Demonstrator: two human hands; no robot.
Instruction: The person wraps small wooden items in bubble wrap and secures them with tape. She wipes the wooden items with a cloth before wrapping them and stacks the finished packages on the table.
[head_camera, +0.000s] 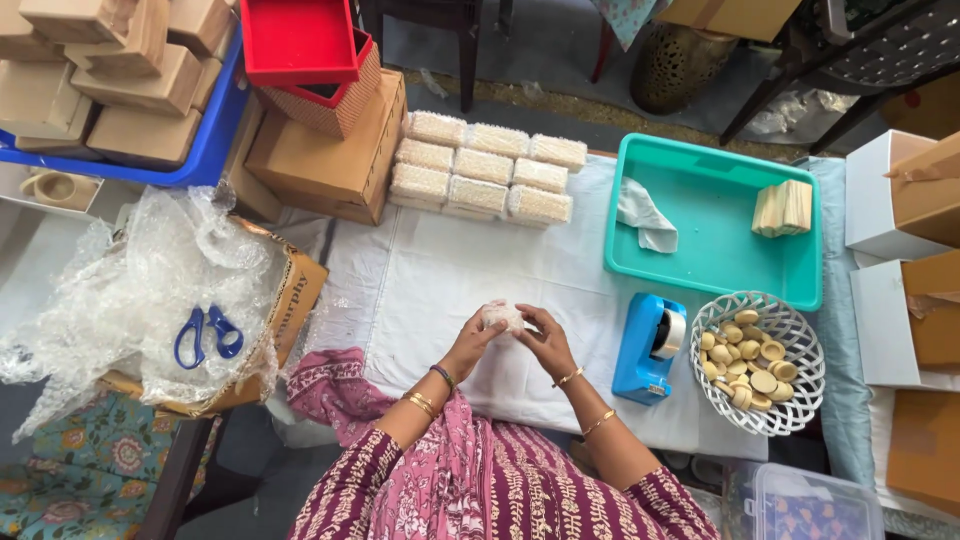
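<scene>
My left hand (472, 340) and my right hand (543, 340) meet over the white cloth (420, 270), both closed around one small bundle in bubble wrap (503, 315). Several finished wrapped bundles (485, 168) lie stacked in rows at the far edge of the cloth. To the right of my right hand stands a blue tape dispenser (648, 347). Beyond it a white lattice basket (790, 330) holds several round cream discs (742, 362).
A teal tray (715, 255) holds a crumpled cloth (644, 215) and a wooden block stack (783, 208). Bubble wrap sheets (140, 290) with blue scissors (207, 335) lie on the left. Cardboard boxes (330, 165), a red box (298, 40) and a blue crate (205, 150) stand behind.
</scene>
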